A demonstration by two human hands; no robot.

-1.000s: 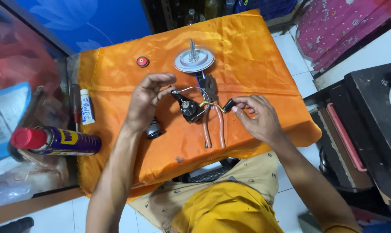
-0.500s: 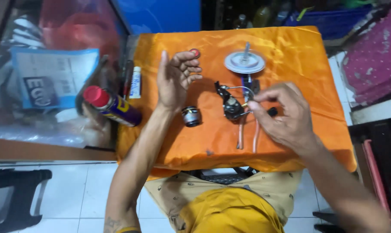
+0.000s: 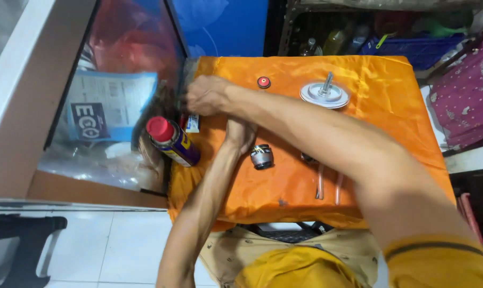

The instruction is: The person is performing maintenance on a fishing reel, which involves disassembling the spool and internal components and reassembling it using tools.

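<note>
the person's right hand point(image 3: 207, 95) reached across the body to the far left edge of the orange-draped counter point(image 3: 390, 128), its fingers curled about something beside a small white tube point(image 3: 192, 124); what they pinched could not be told. the left hand point(image 3: 240, 134) lay under the crossing forearm, its fingers hidden. the work looked unfinished: a small metal cylinder point(image 3: 262, 156), a white disc with a spindle point(image 3: 324, 94), a red cap point(image 3: 263, 82) and two pale hoses point(image 3: 328, 185) sat apart, unassembled. a red-capped spray can point(image 3: 172, 141) stood just off the counter.
</note>
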